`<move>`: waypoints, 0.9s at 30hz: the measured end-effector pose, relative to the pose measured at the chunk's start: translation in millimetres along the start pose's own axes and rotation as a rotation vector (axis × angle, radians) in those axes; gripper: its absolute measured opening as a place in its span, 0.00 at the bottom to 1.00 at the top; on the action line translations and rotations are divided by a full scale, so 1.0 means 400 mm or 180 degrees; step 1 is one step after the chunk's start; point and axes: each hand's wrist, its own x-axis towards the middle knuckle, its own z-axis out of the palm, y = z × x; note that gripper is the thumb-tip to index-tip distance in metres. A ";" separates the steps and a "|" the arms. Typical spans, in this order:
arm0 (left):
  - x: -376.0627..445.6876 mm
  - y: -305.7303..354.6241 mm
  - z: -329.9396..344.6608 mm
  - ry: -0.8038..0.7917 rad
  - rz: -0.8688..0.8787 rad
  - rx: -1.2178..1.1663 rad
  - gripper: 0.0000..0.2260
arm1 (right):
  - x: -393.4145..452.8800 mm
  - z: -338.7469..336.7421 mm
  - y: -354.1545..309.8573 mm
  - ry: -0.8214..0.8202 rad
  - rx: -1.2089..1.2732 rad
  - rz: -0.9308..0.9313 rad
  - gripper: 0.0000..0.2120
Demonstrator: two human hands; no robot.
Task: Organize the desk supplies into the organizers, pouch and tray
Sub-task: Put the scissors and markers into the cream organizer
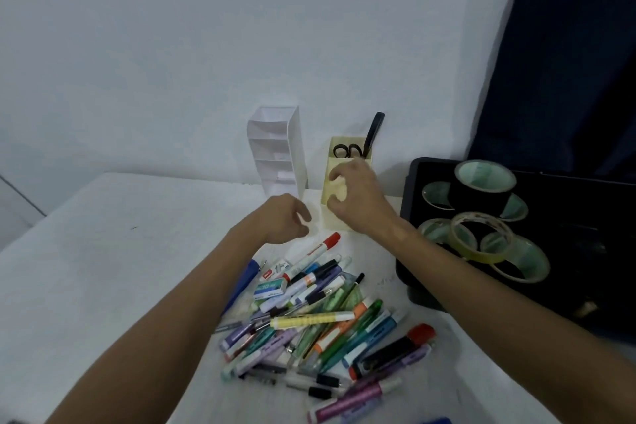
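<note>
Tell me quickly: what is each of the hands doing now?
Left hand: loosely curled, holding nothing visible.
Right hand: fingers spread, empty, before the pale yellow organizer box.

Matt white table [103,251]; glossy tape rolls [481,237]; smooth plastic cream organizer [335,213].

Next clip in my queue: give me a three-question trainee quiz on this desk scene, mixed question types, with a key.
1. True or false: the scissors stand in the white tiered organizer.
2. Multiple choice: where are the tape rolls? A) in the black tray B) in the pen pile C) in the cream organizer
3. Fill in: the right hand is at the front of the ____ organizer, and the left hand hovers beside it.

Key: 1 false, they stand in the cream organizer; 2 A; 3 cream.
</note>
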 end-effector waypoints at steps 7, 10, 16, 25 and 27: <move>-0.041 -0.053 0.051 -0.0563 -0.0187 -0.0039 0.12 | -0.073 0.086 -0.012 -0.2031 -0.0502 -0.0593 0.08; -0.055 -0.066 0.067 -0.0662 -0.0178 -0.0059 0.12 | -0.091 0.116 -0.023 -0.2306 -0.0650 -0.0689 0.08; -0.071 -0.093 0.080 -0.0689 -0.0325 -0.0309 0.11 | -0.097 0.126 -0.021 -0.2379 -0.0942 -0.0701 0.13; -0.080 -0.076 -0.016 0.0654 -0.0271 -0.1399 0.06 | -0.060 0.055 0.001 -0.2266 -0.1041 -0.0388 0.13; -0.083 -0.050 -0.059 0.1197 -0.0191 -0.1765 0.06 | -0.037 0.012 0.004 -0.2120 -0.0876 -0.0199 0.11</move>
